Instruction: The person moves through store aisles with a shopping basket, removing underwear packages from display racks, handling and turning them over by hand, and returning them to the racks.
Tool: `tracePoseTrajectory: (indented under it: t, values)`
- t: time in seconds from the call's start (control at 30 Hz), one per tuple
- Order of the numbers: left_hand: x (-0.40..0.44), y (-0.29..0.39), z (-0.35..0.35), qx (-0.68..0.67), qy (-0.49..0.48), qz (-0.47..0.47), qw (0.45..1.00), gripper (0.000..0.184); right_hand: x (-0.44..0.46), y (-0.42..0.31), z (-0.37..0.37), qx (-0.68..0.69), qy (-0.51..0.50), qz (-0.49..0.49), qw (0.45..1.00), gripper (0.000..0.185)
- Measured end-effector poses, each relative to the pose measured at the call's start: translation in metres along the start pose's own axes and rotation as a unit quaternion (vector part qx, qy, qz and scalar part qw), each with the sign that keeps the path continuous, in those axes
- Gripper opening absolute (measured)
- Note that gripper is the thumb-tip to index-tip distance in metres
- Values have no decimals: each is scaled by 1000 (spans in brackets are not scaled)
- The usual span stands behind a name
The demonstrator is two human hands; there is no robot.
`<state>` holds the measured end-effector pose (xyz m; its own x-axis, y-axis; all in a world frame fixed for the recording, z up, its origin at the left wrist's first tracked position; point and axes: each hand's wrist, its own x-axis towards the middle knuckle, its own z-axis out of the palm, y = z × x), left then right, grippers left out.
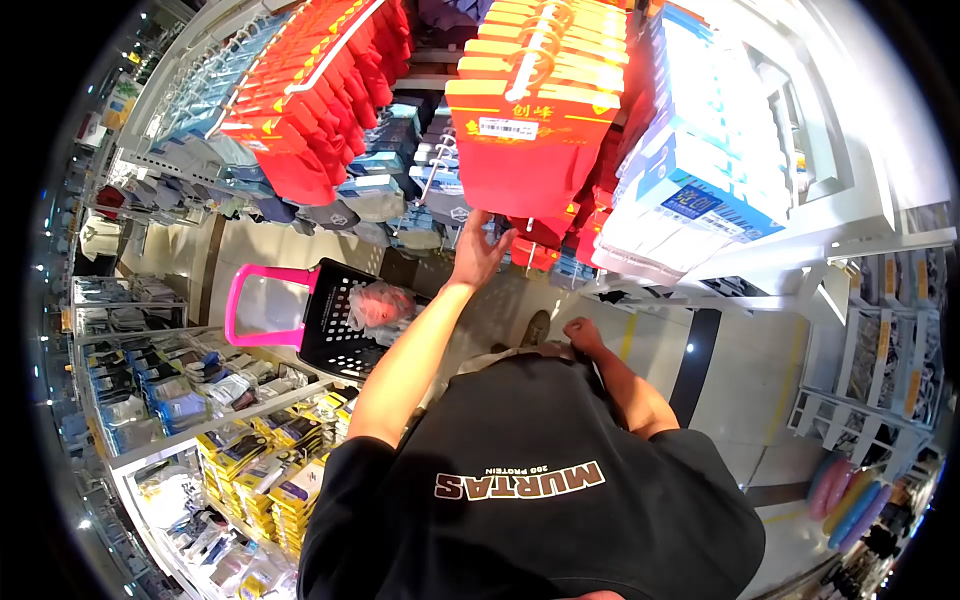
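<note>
My left hand reaches up to the lower edge of a hanging pack of red socks with an orange-yellow card header. Its fingers are bent, with the thumb apart from them, and the fingertips are at or just beneath the red fabric. Whether they touch it I cannot tell. Behind the hand hang grey socks on a lower row. Low beside my body, my right hand is curled into a loose fist, and nothing shows in it.
A black shopping basket with a pink handle stands at left, holding a plastic-wrapped item. Blue-and-white packs hang at right. Yellow packages fill a shelf at lower left. Colourful swim rings are at far right.
</note>
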<state>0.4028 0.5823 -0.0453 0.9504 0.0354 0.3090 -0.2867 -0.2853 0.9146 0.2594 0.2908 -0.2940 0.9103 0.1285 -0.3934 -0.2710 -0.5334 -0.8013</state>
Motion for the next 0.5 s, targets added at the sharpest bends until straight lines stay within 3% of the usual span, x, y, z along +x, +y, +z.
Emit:
tracePoseTrajectory:
  t: [0.03,0.07,0.17,0.23,0.27,0.37,0.47,0.5]
  values:
    - [12,8,8,-27,7,47,998,42,-6,15,-1,-39,22,10,999,29]
    - [13,23,19,-268,18,-121,955,34,-12,32,-3,-30,24,18,999,28]
    - [27,-36,12,-265,-163,-70,948,27,-29,67,-13,1,30,80,996,24]
    - [33,-55,12,-326,-165,-122,923,24,-42,89,-16,26,28,171,985,19]
    - [25,-53,15,-326,-134,-86,932,22,-50,106,-19,23,16,114,993,18]
    - [24,-7,8,-226,-84,-119,963,15,-50,151,-11,-7,-22,10,1000,11]
    - [13,44,4,-250,-76,-145,954,21,-56,125,-20,-37,-45,48,997,6]
    - [13,55,2,-231,-88,-143,958,21,-55,105,-23,-3,-32,112,993,7]
